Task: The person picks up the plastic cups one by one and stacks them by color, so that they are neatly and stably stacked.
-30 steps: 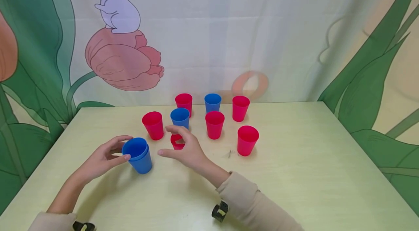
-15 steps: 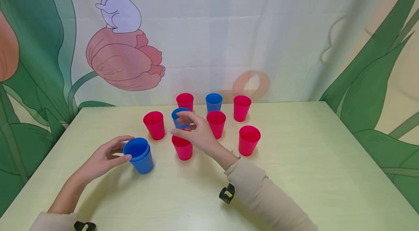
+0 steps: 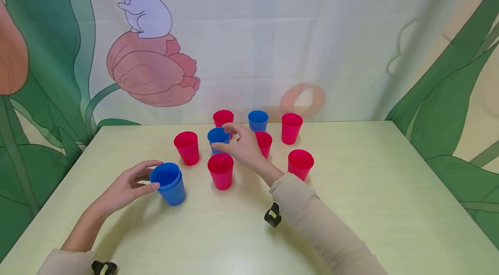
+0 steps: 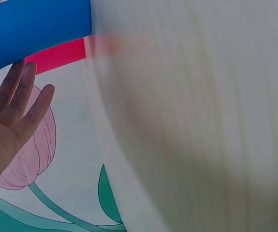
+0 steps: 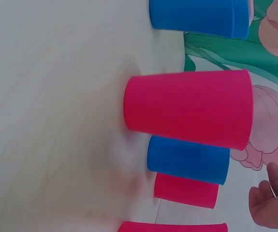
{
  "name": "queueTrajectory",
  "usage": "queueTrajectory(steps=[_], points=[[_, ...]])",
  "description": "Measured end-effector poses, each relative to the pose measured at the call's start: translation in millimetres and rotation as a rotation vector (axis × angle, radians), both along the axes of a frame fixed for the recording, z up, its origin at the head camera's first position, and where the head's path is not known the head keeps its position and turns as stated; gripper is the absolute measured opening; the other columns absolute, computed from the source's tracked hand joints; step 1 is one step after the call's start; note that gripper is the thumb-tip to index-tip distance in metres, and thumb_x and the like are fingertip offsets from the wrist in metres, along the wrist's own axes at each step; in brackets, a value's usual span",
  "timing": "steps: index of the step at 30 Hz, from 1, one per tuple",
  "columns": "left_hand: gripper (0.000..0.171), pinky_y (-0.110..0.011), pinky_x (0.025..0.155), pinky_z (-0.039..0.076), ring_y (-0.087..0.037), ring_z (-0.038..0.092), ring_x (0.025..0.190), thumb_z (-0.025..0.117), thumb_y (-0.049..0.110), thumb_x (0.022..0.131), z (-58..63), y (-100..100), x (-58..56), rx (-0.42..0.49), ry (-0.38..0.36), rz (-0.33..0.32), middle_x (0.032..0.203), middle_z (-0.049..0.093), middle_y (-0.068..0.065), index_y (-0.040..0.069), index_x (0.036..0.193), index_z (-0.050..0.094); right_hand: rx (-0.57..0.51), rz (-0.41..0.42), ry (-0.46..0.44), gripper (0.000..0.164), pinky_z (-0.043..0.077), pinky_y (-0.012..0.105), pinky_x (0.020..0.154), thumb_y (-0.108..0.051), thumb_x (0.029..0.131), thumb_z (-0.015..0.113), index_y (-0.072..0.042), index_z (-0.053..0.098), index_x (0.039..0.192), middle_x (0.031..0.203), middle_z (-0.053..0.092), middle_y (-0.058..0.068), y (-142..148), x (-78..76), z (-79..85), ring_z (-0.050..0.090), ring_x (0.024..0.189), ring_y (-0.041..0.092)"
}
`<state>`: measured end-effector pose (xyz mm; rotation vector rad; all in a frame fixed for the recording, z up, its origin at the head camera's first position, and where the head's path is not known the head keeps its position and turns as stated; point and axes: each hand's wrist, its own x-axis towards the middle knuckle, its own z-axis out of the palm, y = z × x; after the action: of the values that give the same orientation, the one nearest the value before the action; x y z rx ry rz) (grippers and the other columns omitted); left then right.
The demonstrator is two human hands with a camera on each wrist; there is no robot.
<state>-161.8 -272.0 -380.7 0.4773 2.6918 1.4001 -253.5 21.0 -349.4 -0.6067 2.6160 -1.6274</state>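
Note:
Two nested blue cups (image 3: 173,192) stand upright on the table at the left, one rim just above the other. My left hand (image 3: 126,189) loosely holds them by the upper side, thumb in front and fingers behind; in the left wrist view its other fingers (image 4: 36,113) stretch out below the blue cups (image 4: 37,34). Over the middle of the group, my right hand (image 3: 245,147) hovers with thumb and fingers spread beside the rim of a single blue cup (image 3: 217,136). It holds nothing. A red cup (image 3: 221,175) stands in front of that blue cup.
Other upright cups stand close around: a red cup (image 3: 187,149) at the left, a red cup (image 3: 265,143) partly behind my right hand, a red cup (image 3: 300,164) by the right forearm. Farther back are a blue cup (image 3: 258,121) and red cups (image 3: 291,130).
My right hand has moved back and to the right, from beside the front red cup to the blue cup behind it. The left hand stays at the nested blue cups.

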Motion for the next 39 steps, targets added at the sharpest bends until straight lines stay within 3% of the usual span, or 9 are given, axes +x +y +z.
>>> queueTrajectory(steps=[10, 16, 21, 27, 39], points=[[0.052, -0.038, 0.08, 0.05, -0.04, 0.051, 0.106, 0.061, 0.015, 0.087, 0.6, 1, -0.5, 0.001, 0.0, 0.003, 0.121, 0.05, -0.025, 0.002, 0.133, 0.039, 0.21, -0.073, 0.018, 0.072, 0.045, 0.04, 0.087, -0.035, 0.072, 0.076, -0.012, 0.045, 0.133, 0.127, 0.047, 0.005, -7, -23.3, -2.2, 0.033, 0.121, 0.021], [0.052, -0.038, 0.08, 0.05, -0.039, 0.051, 0.106, 0.061, 0.016, 0.087, 0.6, 1, -1.8, 0.004, -0.007, 0.004, 0.121, 0.051, -0.024, 0.004, 0.133, 0.039, 0.343, -0.093, 0.014, 0.076, 0.035, 0.045, 0.096, -0.041, 0.07, 0.075, -0.013, 0.044, 0.134, 0.129, 0.046, 0.006, -9, -33.3, -4.3, 0.031, 0.124, 0.023], [0.052, -0.037, 0.08, 0.05, -0.038, 0.051, 0.105, 0.061, 0.015, 0.087, 0.1, 0, -1.9, 0.007, -0.006, 0.002, 0.119, 0.052, -0.024, 0.003, 0.133, 0.039, 0.44, -0.098, 0.024, 0.08, 0.033, 0.044, 0.094, -0.043, 0.067, 0.076, -0.013, 0.044, 0.134, 0.127, 0.048, 0.005, -13, -39.4, -8.5, 0.031, 0.122, 0.023], [0.052, -0.034, 0.079, 0.05, -0.037, 0.052, 0.104, 0.061, 0.015, 0.087, 0.5, 0, -1.4, 0.01, -0.001, 0.0, 0.117, 0.053, -0.023, 0.003, 0.133, 0.039, 0.466, -0.14, -0.022, 0.083, 0.028, 0.045, 0.096, -0.044, 0.063, 0.079, -0.017, 0.044, 0.134, 0.124, 0.048, 0.002, -16, -42.0, -11.9, 0.03, 0.12, 0.021], [0.053, -0.038, 0.08, 0.05, -0.038, 0.052, 0.105, 0.061, 0.015, 0.087, -0.6, -2, -0.1, 0.013, -0.005, 0.01, 0.119, 0.052, -0.023, 0.003, 0.133, 0.039, 0.557, -0.175, -0.008, 0.082, 0.026, 0.045, 0.095, -0.046, 0.062, 0.079, -0.015, 0.046, 0.13, 0.117, 0.051, 0.003, -25, -40.7, -11.4, 0.033, 0.119, 0.022]])
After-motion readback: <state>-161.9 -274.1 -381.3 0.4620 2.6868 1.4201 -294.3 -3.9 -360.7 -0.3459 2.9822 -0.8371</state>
